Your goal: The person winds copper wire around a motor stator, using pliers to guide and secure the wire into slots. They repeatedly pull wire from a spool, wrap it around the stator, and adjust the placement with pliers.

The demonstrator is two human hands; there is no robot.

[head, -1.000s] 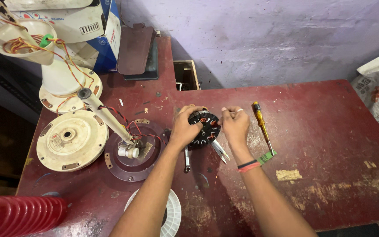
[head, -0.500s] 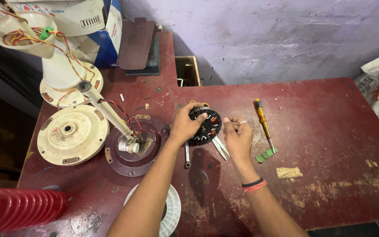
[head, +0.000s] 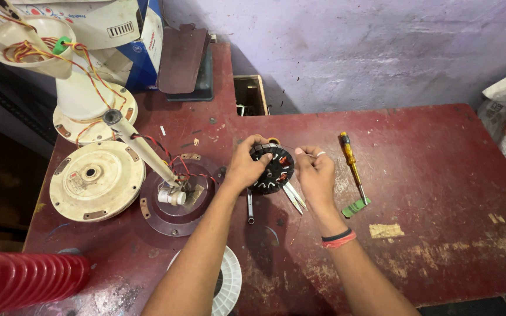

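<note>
Two bare hands meet over one black motor stator [head: 272,169] near the middle of the red bench [head: 440,175], seen from the head camera. The left hand [head: 244,169] has its grip wrapped around the stator's left side, holding it tilted up off the bench. The right hand [head: 316,172] has thumb and forefinger pinched at the stator's upper right edge, apparently on a thin wire, though that is too fine to make out surely.

My judgement is that the step in hand is working a wire at the copper windings while the stator is steadied; the next move calls for a small, careful pull or feed by the right fingers with the left grip firm.

Just below the stator lie pale metal strips [head: 294,196] and a thin rod [head: 249,206]. A yellow-handled screwdriver [head: 349,157] lies just right of the right hand. Left of the hands, a dark round plate [head: 174,222] carries a shaft with red wires, beside a cream fan cover [head: 96,181].

Open bench lies to the right and front; the left side is crowded, and the near edge is close to the forearms.
</note>
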